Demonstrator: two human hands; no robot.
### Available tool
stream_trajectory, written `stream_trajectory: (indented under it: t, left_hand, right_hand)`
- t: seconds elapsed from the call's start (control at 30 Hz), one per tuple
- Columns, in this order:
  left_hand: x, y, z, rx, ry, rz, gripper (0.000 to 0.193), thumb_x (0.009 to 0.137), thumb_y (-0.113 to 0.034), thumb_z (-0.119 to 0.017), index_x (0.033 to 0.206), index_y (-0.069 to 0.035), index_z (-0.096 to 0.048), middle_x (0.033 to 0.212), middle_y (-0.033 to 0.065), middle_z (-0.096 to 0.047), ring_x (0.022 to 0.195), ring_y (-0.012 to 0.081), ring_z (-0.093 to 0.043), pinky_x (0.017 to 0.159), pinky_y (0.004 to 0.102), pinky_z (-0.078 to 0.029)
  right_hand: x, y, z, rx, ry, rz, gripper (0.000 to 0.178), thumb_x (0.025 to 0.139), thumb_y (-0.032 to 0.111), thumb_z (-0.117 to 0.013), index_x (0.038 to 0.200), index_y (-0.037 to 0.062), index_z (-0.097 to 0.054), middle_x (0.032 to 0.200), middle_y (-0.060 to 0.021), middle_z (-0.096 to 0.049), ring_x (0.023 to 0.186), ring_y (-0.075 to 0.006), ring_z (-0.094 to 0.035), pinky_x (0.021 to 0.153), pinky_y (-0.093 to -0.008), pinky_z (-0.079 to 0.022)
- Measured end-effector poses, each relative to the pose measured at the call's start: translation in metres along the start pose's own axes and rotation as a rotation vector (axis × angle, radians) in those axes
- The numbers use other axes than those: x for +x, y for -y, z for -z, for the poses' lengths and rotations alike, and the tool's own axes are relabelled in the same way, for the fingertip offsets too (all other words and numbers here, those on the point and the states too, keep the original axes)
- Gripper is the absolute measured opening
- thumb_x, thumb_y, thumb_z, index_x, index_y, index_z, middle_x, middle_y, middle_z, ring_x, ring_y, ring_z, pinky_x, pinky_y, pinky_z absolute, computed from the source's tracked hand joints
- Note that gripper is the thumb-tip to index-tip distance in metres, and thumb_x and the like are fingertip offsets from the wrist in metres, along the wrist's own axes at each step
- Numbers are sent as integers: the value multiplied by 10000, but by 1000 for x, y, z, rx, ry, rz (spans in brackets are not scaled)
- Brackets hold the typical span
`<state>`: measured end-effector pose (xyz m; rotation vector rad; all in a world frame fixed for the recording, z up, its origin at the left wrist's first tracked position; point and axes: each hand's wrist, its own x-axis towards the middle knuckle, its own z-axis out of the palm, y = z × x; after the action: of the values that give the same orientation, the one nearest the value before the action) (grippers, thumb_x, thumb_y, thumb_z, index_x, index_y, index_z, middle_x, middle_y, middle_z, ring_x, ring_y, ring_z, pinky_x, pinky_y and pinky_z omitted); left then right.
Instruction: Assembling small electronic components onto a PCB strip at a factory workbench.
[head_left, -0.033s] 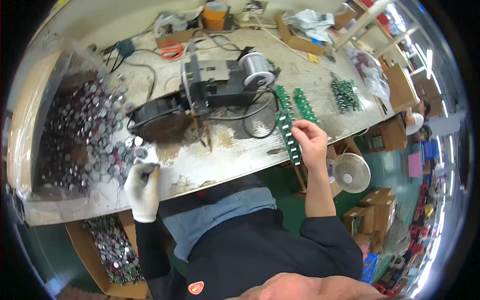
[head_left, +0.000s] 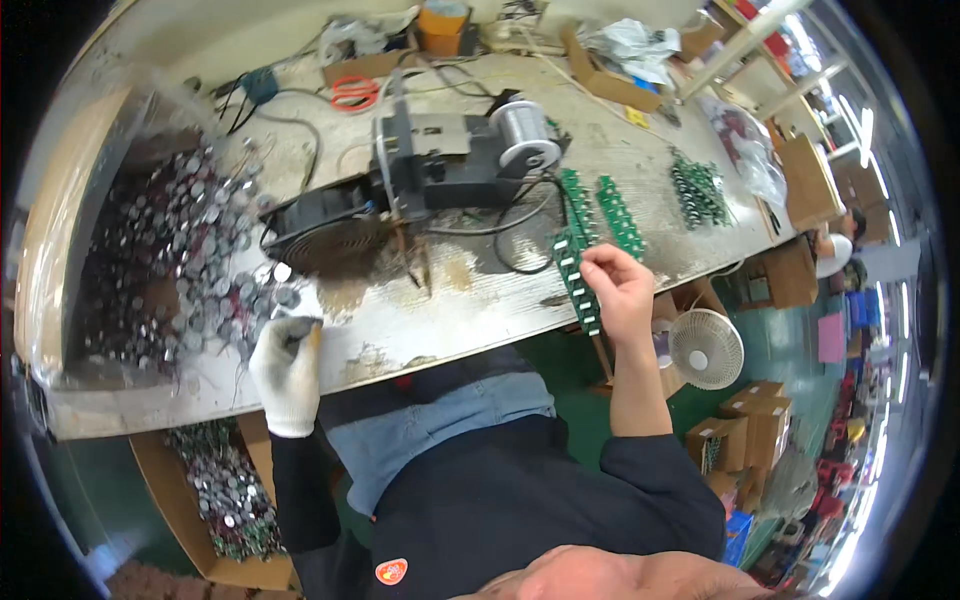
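Note:
My left hand, in a white glove, rests at the bench's front edge beside loose round metal discs with thin wires. Its fingers are curled in with the thumb against them, and whatever they hold is hidden. My bare right hand has thumb and forefinger pinched at the side of a green circuit board strip with a row of white parts. The strip's near end reaches the bench's front edge. Just beyond it lie two more green strips, one circuit board strip standing apart on the right.
A black machine with a solder wire spool stands mid-bench. Red-handled scissors lie behind it. More boards are piled at right. Below stand a box of discs and a white fan.
The view has shifted slightly, so the bench and its things appear a little further right. Both hands keep nearly the same pose.

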<state>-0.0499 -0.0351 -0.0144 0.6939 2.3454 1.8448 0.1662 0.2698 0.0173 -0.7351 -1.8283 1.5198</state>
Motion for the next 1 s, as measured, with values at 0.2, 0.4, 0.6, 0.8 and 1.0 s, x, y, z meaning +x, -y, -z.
stream_trajectory:
  t: [0.2, 0.4, 0.6, 0.8, 1.0]
  left_hand:
    - [0, -2, -8, -146, -111, 95, 98, 832, 10, -658, 896, 45, -592, 823, 53, -613, 744, 102, -559, 686, 222, -449]
    - [-26, -16, -31, -466, 75, 409, 263, 890, -53, -638, 1086, 38, -488, 947, 144, -659, 756, 133, -629, 649, 216, -504]
    - [-35, -20, -43, -136, 148, 227, 147, 870, -56, -650, 976, 44, -663, 775, 77, -670, 645, 83, -592, 583, 214, -462]
    - [-37, -21, -54, -141, 240, 251, 213, 910, -85, -620, 1057, 70, -624, 861, 92, -678, 643, 72, -578, 556, 191, -441]
    - [-37, -29, -64, -82, 309, 387, 184, 901, -66, -621, 1033, 60, -627, 839, 65, -651, 657, 77, -580, 577, 198, -449]
  right_hand:
    - [-8, -10, -48, -784, 124, 662, 111, 714, -22, -665, 798, 24, -610, 780, -102, -602, 648, -257, -591, 565, -325, -480]
    - [-14, -9, -61, -628, 330, 532, 123, 742, 38, -707, 834, 22, -627, 864, -112, -611, 743, -294, -610, 643, -351, -490]
    - [8, -3, -56, -609, 562, 103, 266, 773, 75, -705, 1012, -14, -629, 806, -90, -565, 631, -176, -494, 593, -296, -422]
    - [-1, -11, -61, -501, 600, 106, 236, 781, 25, -698, 996, -29, -617, 787, -54, -549, 516, -87, -446, 499, -237, -360]
    - [-27, -16, -77, 46, 534, -283, 272, 843, 9, -657, 1084, -26, -536, 929, -40, -598, 546, 15, -493, 472, -159, -322]
